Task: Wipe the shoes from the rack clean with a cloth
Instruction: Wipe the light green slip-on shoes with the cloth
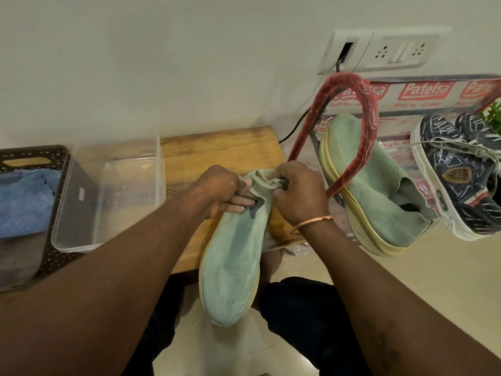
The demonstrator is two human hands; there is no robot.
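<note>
Head view: a pale green knit shoe (pixel 233 256) with a yellowish rubber sole hangs between both hands. The left hand (pixel 219 189) holds its collar; the right hand (pixel 298 191) grips the bunched collar. Its mate (pixel 376 191) sits right of the right hand; a blue cloth (pixel 24 196) lies far left.

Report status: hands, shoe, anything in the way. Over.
Left hand and right hand both grip green knit shoe at its collar. Blue cloth lies in brown basket, untouched. Nothing blocks.
</note>
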